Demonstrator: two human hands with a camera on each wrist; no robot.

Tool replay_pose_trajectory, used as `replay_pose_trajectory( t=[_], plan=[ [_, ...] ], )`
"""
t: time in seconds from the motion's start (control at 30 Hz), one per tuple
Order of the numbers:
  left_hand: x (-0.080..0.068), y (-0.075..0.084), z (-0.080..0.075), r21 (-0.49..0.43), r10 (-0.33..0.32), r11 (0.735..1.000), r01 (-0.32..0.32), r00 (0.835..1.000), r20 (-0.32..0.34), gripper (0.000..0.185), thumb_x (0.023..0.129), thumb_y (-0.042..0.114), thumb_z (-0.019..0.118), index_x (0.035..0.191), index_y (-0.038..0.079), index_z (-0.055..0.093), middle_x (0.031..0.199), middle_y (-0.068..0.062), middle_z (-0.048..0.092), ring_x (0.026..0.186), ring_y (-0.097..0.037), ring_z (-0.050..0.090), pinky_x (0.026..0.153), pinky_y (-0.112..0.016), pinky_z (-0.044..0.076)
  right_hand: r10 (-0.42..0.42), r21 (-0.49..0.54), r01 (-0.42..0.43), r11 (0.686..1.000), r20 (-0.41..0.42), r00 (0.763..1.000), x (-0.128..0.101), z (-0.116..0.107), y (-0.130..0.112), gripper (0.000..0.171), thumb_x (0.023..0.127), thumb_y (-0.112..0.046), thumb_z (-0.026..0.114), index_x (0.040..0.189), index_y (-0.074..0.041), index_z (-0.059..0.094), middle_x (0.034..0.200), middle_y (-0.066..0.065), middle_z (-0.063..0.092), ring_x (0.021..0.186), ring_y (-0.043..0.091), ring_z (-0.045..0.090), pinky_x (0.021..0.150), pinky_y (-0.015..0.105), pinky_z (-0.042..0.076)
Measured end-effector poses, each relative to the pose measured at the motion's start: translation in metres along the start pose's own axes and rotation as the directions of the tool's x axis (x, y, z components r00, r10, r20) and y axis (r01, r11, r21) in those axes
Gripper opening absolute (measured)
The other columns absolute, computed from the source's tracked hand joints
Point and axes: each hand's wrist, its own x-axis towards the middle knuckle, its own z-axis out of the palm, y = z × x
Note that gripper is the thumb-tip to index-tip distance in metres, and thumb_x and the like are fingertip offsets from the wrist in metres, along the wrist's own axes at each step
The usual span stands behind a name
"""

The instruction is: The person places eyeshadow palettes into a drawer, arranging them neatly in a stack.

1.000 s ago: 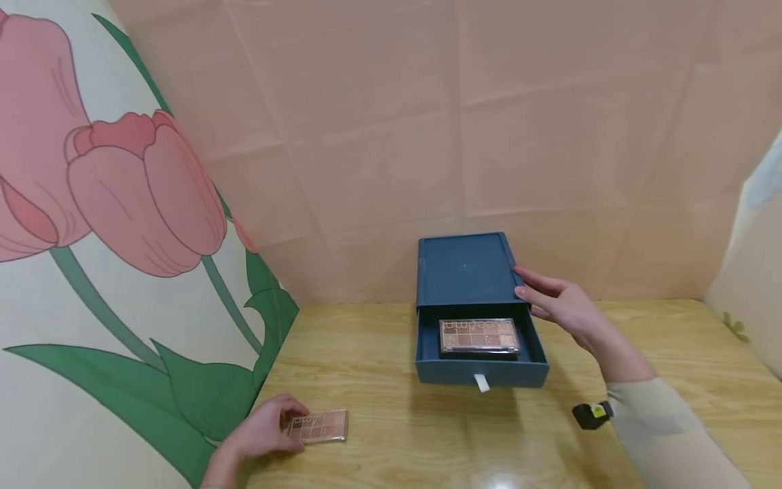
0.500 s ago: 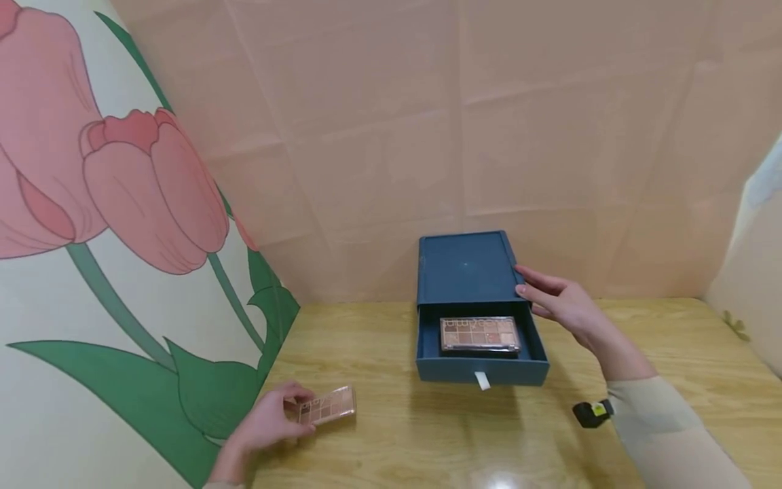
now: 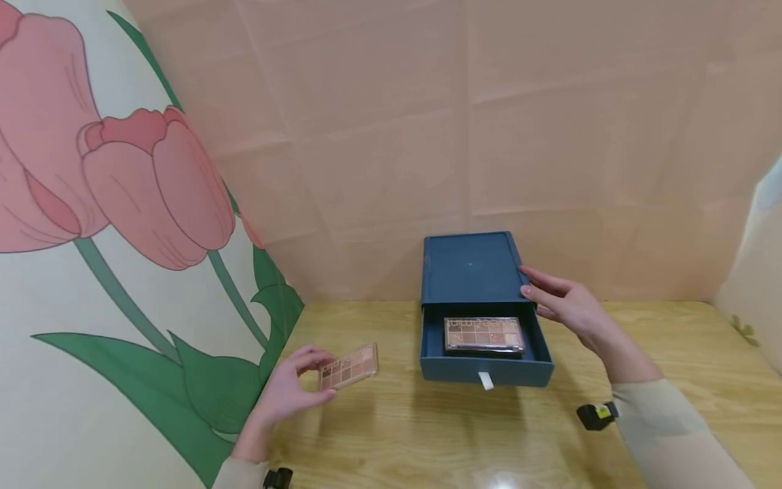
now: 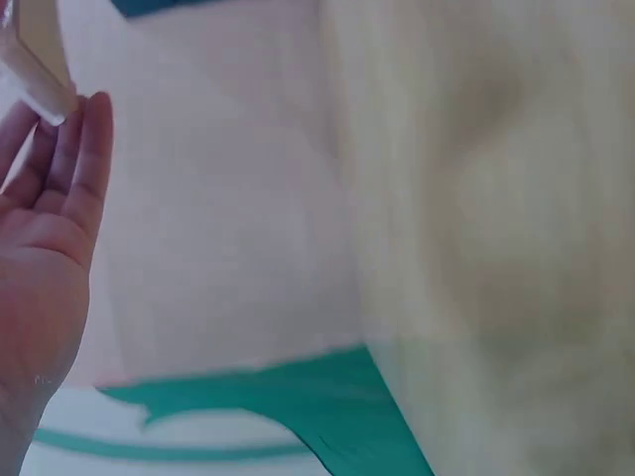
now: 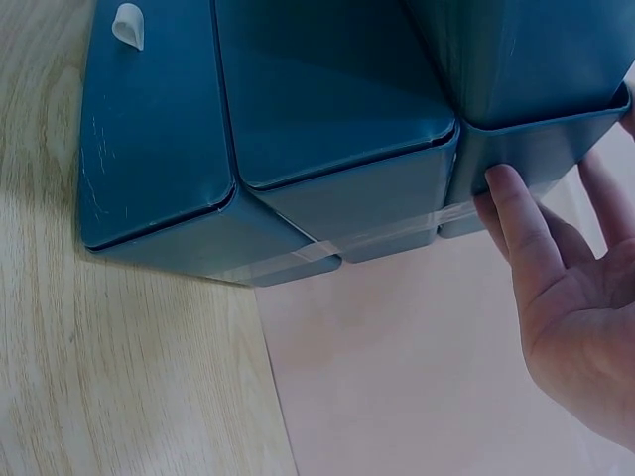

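In the head view my left hand (image 3: 293, 389) pinches a clear-lidded eyeshadow palette (image 3: 349, 366) by its left end. The palette is tilted and off the table; in the left wrist view only a corner of the palette (image 4: 38, 74) shows by the fingers. A second eyeshadow palette (image 3: 484, 335) lies in the pulled-out top drawer (image 3: 487, 371) of a blue drawer stack (image 3: 472, 268). My right hand (image 3: 571, 309) touches the stack's right side near the top with nearly straight fingers. From the right wrist, the right hand (image 5: 585, 288) rests against the upper unit's side.
In the right wrist view two shut drawers (image 5: 327, 84) sit below the pulled-out one. A white tab (image 3: 485, 380) hangs from the drawer front. A pink cloth wall (image 3: 366, 149) stands behind the wooden table (image 3: 391, 435), and a tulip-printed panel (image 3: 153, 197) on the left.
My left hand has lifted the palette off the table and carried it up and to the right, toward the drawer stack. My right hand keeps its place on the stack.
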Motion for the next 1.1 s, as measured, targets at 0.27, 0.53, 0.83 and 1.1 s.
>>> replay_pose_trajectory(
  t=[0.27,0.53,0.83,1.1],
  plan=[
    [0.046,0.042,0.024,-0.087,0.12,0.988,-0.127,0.989,-0.088,0.055,0.074,0.006,0.097,0.126,0.007,0.076,0.122,-0.008,0.069,0.106,-0.022,0.065,0.093,-0.044,0.059,-0.001,-0.011,0.001,1.0,0.002,1.0,-0.002,-0.002,-0.002,0.079,0.106,-0.054,0.063,0.17,-0.021,0.033,0.175,0.016,0.025,0.154,0.046,0.036,0.105,0.041,0.048],
    [0.082,0.088,0.051,-0.115,0.123,0.984,-0.134,0.987,-0.1,0.053,0.075,0.014,0.099,0.125,0.011,0.079,0.117,-0.002,0.07,0.102,-0.021,0.065,0.089,-0.04,0.057,-0.001,-0.011,0.001,1.0,0.008,1.0,-0.002,-0.002,0.0,0.08,0.105,-0.057,0.063,0.171,-0.023,0.033,0.175,0.015,0.024,0.154,0.046,0.035,0.105,0.041,0.048],
    [0.113,0.124,0.075,-0.057,0.17,0.983,-0.174,0.983,-0.076,0.051,0.079,0.024,0.098,0.125,0.014,0.079,0.116,0.006,0.067,0.102,-0.015,0.063,0.087,-0.037,0.057,-0.001,-0.011,0.001,1.0,0.004,1.0,0.0,-0.002,0.001,0.081,0.105,-0.057,0.064,0.17,-0.021,0.032,0.175,0.015,0.025,0.153,0.045,0.037,0.103,0.036,0.051],
    [0.152,0.153,0.103,0.029,0.093,0.995,-0.092,0.994,-0.062,0.053,0.077,0.028,0.099,0.123,0.011,0.08,0.114,0.007,0.067,0.1,-0.012,0.059,0.084,-0.029,0.055,-0.02,-0.011,0.02,1.0,0.032,0.999,0.022,-0.016,0.004,0.081,0.105,-0.057,0.063,0.17,-0.02,0.033,0.175,0.015,0.026,0.154,0.045,0.036,0.102,0.034,0.051]
  ],
)
